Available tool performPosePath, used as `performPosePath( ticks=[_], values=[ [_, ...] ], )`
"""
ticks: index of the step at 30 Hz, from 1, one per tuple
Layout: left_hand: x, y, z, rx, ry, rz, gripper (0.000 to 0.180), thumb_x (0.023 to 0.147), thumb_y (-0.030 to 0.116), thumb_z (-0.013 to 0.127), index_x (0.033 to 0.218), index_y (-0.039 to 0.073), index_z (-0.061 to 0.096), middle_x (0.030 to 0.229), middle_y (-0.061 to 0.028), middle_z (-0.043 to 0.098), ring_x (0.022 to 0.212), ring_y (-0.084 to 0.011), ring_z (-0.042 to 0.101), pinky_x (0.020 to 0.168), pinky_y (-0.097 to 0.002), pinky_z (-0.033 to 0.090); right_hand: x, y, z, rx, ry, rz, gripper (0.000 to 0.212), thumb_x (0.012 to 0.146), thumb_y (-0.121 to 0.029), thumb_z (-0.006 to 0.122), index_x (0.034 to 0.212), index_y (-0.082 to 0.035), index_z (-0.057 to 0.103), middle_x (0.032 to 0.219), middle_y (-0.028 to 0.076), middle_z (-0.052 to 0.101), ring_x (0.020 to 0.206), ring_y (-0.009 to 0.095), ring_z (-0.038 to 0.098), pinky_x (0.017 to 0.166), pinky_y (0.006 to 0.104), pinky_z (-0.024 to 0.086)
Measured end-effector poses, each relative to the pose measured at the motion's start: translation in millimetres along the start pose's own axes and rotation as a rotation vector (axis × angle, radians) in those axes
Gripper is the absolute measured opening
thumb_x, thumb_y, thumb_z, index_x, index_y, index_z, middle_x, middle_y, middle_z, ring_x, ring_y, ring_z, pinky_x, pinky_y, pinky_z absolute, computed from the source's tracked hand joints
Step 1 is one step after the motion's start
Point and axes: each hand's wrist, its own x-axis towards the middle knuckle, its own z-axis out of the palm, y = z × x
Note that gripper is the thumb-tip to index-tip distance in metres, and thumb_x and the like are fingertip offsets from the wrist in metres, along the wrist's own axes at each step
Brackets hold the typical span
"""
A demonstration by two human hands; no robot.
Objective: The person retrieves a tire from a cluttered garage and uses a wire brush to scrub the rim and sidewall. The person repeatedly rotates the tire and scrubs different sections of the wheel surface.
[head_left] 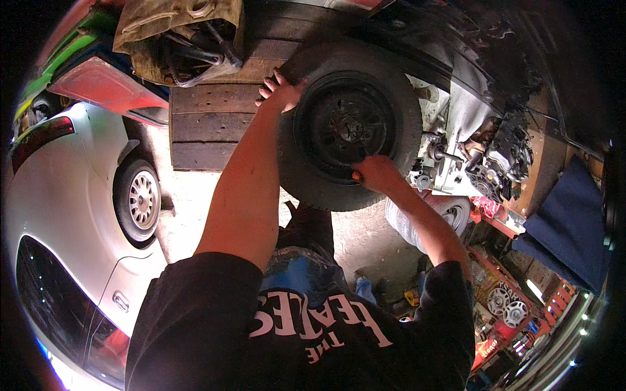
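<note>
A black wheel, a tyre on a dark steel rim, is in front of me, its upper left part overlapping a wooden plank surface. My left hand lies against the tyre's upper left edge, fingers spread and pointing away over the planks. At the lower right of the rim, my right hand is closed. A small orange bit shows at its fingers; the rest of what it holds is hidden.
A worn bag of tools sits on the planks at the far left. A silver car stands left. Right are engine parts, another wheel, a dark blue cloth and red shelving.
</note>
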Motion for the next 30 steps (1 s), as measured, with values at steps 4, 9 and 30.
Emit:
performPosePath(
  ticks=[4,9,30],
  values=[
    [-2,1,-1,-0.021,0.011,-0.007,0.105,0.084,0.083,0.030,0.152,0.021,-0.021,0.162,-0.0159,-0.011,0.148,-0.0412,-0.002,0.113,-0.0674,0.007,20,0,17,-0.038,-0.141,-0.016,0.019,0.086,-0.026,0.061,0.096,-0.013,0.072,0.086,0.018,0.069,0.084,0.038,0.069,0.070,0.0500,0.055],
    [-2,1,2,-0.047,0.005,-0.008,0.103,0.083,0.084,0.023,0.153,0.021,-0.020,0.162,-0.0152,-0.010,0.149,-0.0398,-0.002,0.114,-0.0663,0.006,60,-30,14,0.185,-0.260,-0.098,0.023,0.090,-0.027,0.061,0.101,-0.009,0.071,0.091,0.020,0.069,0.086,0.038,0.068,0.075,0.0458,0.055],
    [17,2,18,-0.106,-0.030,0.102,0.095,0.088,0.080,0.018,0.155,0.021,-0.013,0.162,-0.0157,-0.004,0.148,-0.0410,0.002,0.113,-0.0665,0.009,97,-35,-25,0.355,0.067,-0.276,0.030,0.086,-0.026,0.067,0.107,-0.004,0.065,0.089,0.019,0.069,0.081,0.039,0.067,0.071,0.0449,0.053]
  ],
)
